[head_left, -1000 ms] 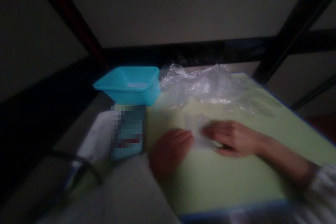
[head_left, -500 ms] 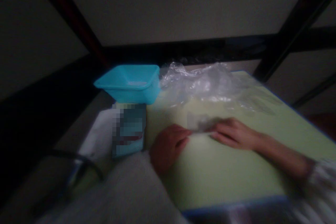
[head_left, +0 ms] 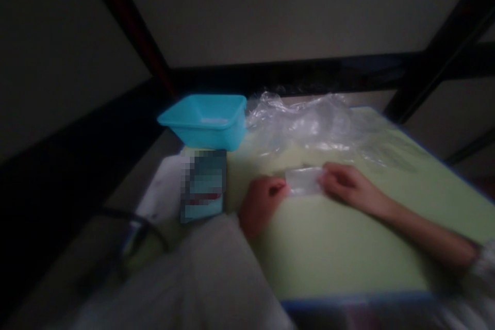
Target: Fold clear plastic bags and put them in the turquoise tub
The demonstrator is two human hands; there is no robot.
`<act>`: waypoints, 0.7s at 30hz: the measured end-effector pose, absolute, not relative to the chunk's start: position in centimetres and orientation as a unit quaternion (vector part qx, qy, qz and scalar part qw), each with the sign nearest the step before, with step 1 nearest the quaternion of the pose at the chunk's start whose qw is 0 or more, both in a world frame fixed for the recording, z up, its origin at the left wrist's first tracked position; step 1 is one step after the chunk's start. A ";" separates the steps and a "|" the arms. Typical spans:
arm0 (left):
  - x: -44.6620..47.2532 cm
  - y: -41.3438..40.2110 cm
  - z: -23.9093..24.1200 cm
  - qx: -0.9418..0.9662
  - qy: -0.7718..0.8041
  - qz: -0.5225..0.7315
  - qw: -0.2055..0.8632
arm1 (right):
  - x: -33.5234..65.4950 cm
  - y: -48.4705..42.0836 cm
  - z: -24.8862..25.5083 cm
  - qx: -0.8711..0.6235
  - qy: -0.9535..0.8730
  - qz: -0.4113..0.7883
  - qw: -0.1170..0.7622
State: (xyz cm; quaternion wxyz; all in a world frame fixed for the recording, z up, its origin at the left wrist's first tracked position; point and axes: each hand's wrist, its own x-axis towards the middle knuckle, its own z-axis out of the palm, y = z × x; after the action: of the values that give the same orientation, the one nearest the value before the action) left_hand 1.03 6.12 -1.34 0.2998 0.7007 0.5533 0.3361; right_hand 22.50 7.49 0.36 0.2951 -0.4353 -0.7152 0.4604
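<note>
Between my hands is a small clear plastic bag [head_left: 304, 182], flat and whitish, just above the pale green tabletop [head_left: 328, 247]. My left hand [head_left: 264, 201] pinches its left edge, fingers closed. At its right edge my right hand [head_left: 342, 183] grips it between thumb and fingers. Blur hides whether anything lies inside the bag. Behind my hands a heap of crumpled clear plastic [head_left: 309, 124] spreads over the far part of the table.
A turquoise plastic basin [head_left: 211, 136] stands at the back left, with something pale in it. In front of it lies a partly pixelated flat item [head_left: 203, 211], beside a white sheet [head_left: 158, 185]. A dark cable [head_left: 135, 216] curves near the left edge.
The small bag now shows its flat face, where before it was seen nearly edge-on with a greyish part behind. My right hand has turned and risen slightly. The whole view has shifted a little.
</note>
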 end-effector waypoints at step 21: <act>1.6 7.0 -2.6 0.688 0.566 0.339 0.303 | 22.2 6.2 -1.7 -0.318 -0.934 0.050 0.153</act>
State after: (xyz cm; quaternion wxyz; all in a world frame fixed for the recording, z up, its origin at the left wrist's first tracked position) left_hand 1.58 7.00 -2.64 0.3033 0.6877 0.5656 0.3393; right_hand 22.18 6.18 -1.67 0.1535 -0.3179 -0.9343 0.0495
